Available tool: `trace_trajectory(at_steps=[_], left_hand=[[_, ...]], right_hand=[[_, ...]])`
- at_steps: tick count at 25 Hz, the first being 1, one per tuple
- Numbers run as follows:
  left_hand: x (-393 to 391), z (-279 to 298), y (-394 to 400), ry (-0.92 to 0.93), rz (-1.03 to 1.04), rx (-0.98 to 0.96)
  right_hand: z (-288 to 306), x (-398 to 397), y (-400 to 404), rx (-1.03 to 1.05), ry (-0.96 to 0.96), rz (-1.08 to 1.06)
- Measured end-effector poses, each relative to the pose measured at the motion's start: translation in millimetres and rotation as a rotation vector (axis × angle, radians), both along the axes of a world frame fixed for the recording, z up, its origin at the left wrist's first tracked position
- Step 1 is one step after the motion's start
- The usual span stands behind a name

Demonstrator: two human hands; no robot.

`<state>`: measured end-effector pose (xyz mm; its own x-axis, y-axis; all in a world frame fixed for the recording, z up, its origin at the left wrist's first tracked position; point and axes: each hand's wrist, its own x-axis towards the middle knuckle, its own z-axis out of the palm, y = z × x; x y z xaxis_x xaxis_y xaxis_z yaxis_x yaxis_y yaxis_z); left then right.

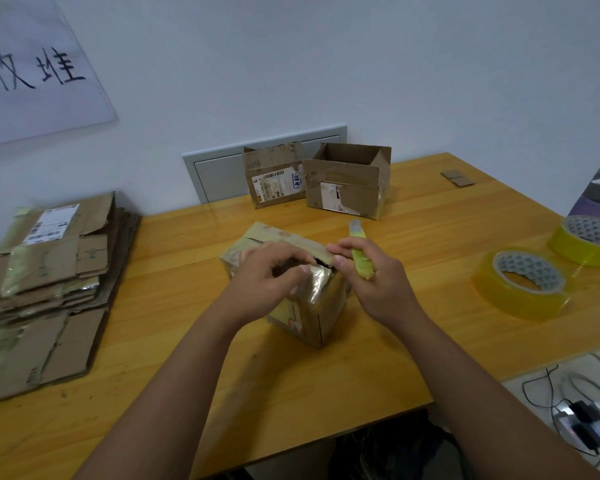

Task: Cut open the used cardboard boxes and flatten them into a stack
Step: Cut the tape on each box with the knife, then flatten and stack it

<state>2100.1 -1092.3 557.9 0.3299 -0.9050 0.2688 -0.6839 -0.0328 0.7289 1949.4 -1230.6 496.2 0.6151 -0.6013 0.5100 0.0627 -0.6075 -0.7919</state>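
Your box (291,285) sits at the middle of the surface (413,258), near the front edge. Your left hand (267,282) lies on its top, fingers (300,270) curled at a dark slit in the taped seam. Your right hand (371,271) is at the box's right top edge, fingers wrapped round a yellow-green cutter (360,249) that points up and away; its thumb touches the box top. Whether the blade is out is hard to make out.

Open surface lies on all sides of the box. A stack (49,271) of flattened boxes fills the left end, its near corner cut off by the frame. Two more boxes stand at the far edge by the wall: a closed one (274,176) and, touching its right side, an open one (349,181). Two tape rolls (520,282) (586,239) lie at the right, well apart from your right hand. A small cardboard scrap (457,177) lies near the far right corner.

The surface is yellow wood grain. A white wall stands behind, with a grey panel (219,178) and a handwritten sheet (39,67), partly cut off. Cables and a charger (582,420) lie on the floor at the right.

The box's near left face is hidden by your left forearm.
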Motion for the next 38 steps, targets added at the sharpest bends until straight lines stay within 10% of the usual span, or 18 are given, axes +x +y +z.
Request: trace_trajectory(at_steps=[6, 14, 23, 29, 38], left_hand=[[-2, -8, 5, -0.06, 0.107, -0.062], [13, 2, 8, 0.019, 0.351, 0.443], [33, 24, 18, -0.258, -0.018, 0.535], [41, 25, 6, -0.58, 0.115, 0.436], [30, 21, -5, -0.286, -0.105, 0.523]], right_hand=[[-1, -9, 22, -0.101, -0.05, -0.052], [4, -10, 59, -0.188, -0.152, -0.008], [14, 3, 7, 0.043, 0.124, -0.069], [6, -6, 29, 0.044, 0.092, 0.078], [-14, -6, 49, -0.055, 0.013, 0.141]])
